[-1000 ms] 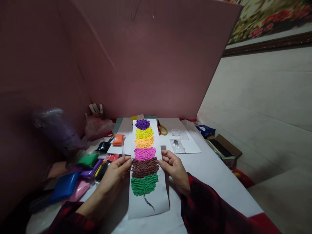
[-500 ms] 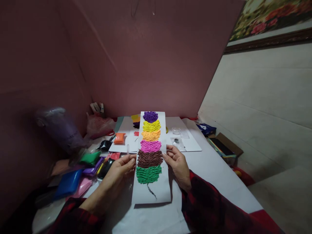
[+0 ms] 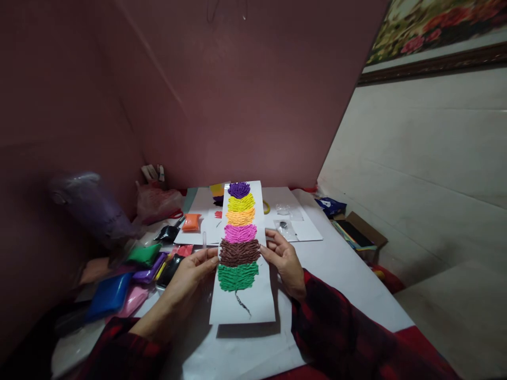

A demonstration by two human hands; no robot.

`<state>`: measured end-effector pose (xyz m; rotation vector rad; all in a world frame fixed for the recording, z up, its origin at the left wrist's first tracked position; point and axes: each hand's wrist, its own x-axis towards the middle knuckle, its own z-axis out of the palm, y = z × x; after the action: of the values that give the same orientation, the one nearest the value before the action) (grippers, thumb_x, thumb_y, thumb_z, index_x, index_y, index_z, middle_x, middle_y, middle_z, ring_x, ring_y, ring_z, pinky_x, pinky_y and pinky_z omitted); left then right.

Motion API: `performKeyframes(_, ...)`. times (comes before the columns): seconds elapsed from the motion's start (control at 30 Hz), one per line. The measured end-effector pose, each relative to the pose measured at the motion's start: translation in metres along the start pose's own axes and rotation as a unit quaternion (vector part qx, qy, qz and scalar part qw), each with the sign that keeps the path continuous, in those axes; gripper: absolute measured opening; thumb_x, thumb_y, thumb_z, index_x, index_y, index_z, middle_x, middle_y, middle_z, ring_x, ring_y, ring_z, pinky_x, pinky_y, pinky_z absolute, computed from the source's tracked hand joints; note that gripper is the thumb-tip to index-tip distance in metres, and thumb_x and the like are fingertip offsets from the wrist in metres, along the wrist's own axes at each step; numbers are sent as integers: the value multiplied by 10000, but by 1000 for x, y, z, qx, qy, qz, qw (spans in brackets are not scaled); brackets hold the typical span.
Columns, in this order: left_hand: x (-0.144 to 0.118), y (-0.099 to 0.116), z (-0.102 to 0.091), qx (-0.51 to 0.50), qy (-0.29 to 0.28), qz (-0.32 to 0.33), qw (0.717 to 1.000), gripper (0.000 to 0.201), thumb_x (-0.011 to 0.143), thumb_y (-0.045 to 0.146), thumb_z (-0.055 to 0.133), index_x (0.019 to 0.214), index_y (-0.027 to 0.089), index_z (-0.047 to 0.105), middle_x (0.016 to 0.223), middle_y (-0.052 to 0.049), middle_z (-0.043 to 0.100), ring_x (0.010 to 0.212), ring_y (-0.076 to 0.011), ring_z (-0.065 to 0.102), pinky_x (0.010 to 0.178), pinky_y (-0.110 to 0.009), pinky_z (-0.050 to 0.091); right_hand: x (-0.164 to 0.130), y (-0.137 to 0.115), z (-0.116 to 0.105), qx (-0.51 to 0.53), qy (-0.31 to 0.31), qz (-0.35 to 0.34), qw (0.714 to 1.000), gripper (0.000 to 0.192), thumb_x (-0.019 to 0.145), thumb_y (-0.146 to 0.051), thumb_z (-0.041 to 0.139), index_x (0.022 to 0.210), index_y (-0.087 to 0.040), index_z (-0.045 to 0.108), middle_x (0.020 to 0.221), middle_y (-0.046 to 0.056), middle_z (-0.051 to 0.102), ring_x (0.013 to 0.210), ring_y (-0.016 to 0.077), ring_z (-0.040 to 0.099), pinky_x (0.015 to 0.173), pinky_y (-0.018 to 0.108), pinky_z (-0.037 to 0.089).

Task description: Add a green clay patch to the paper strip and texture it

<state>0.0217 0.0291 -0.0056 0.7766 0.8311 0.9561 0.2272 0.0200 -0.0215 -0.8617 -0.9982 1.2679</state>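
A long white card [image 3: 259, 309] is held up above the table, tilted toward me. On it is a feather-shaped clay picture [image 3: 240, 232] in bands of purple, yellow, orange, pink, brown and green, with a thin dark stem at the bottom. My left hand [image 3: 194, 272] pinches the card's left edge beside the brown and green bands. On the opposite edge, my right hand [image 3: 285, 259] grips it between thumb and fingers at about the same height. Some fingertips are hidden behind the card.
Bagged clay packs, among them a blue one [image 3: 108, 296], a green one [image 3: 144, 255] and an orange one [image 3: 191, 222], lie left. White boards [image 3: 307, 229] lie behind the card. An open cardboard box [image 3: 366, 231] stands right, near the pale wall. A pink wall [image 3: 237, 105] rises behind.
The whole view has shifted slightly, so the card and both hands appear a little further left and higher. Both hands keep their hold on the card.
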Motion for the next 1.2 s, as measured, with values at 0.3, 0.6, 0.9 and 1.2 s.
performKeyframes(0.3,1,-1,-3,19,8,11,1000,275,699,302,800,894,127,716,775,-55,716,663,-136,635,663,-239,479,0,6,-2,11,24,-8,1000,430,727,-282,743,1107,-209,555,879,23,720,832,207,669,840,365,472)
performKeyframes(0.6,-1,2,1,22,12,13,1000,225,671,290,819,776,139,690,699,-16,668,620,-119,588,634,-232,437,-1,4,0,3,11,-8,1000,400,724,-289,742,1090,-220,594,878,24,736,835,211,678,815,359,489)
performKeyframes(0.9,0,1,1,11,29,11,999,257,632,282,841,785,139,692,717,-11,692,629,-112,601,640,-222,440,-1,3,-1,2,5,-3,1000,442,719,-308,753,1127,-221,606,896,30,728,844,212,676,856,379,481)
performKeyframes(1.2,0,2,0,4,14,14,1000,225,678,267,818,828,142,707,741,-17,695,656,-113,611,627,-206,440,-2,5,0,14,0,8,1000,441,716,-270,744,1126,-212,591,881,31,721,812,209,675,863,401,484)
